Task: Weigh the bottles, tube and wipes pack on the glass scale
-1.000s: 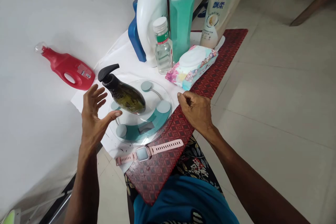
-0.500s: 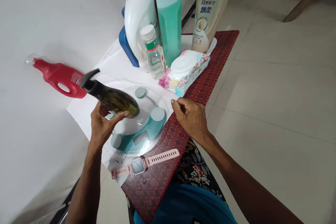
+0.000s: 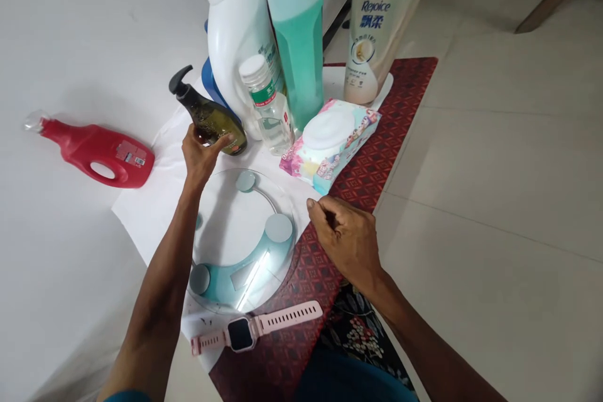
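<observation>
My left hand grips a dark olive pump bottle by its lower body. The bottle leans to the left, its black pump head up, beside the white jug and the small clear bottle with a white cap. Below that hand lies a round glass scale with a teal band and grey discs. My right hand is closed in a loose fist at the table's right edge, near the wet wipes pack; whether anything is inside its fingers is hidden.
A red jug lies at the left by the wall. Behind stand a bottle of green liquid and a Rejoice bottle. A pink smartwatch lies at the near end of the red patterned table.
My left hand has carried the pump bottle from above the scale, away from me, to beside the white jug. My right hand keeps its closed shape near the table edge.
</observation>
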`<state>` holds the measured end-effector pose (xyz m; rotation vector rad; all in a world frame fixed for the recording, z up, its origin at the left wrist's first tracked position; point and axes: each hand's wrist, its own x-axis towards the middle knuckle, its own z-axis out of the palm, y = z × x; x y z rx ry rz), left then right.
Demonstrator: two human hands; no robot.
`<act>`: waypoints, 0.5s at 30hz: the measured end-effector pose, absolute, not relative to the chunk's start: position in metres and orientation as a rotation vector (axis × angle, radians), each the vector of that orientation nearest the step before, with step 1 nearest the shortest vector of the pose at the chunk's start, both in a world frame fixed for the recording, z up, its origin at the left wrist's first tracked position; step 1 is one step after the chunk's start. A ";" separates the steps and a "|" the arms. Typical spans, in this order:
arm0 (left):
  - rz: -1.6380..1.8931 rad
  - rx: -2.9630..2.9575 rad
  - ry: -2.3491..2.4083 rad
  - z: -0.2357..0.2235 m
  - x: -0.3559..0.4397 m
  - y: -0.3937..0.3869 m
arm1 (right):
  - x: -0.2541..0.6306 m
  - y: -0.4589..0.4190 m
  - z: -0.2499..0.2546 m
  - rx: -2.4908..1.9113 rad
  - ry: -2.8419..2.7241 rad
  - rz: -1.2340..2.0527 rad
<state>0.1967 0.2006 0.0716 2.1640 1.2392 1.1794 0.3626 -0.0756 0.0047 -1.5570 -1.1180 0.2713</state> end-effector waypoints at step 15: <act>1.291 2.068 1.373 0.068 0.130 0.205 | 0.362 -0.080 -0.001 -1.660 -1.127 0.226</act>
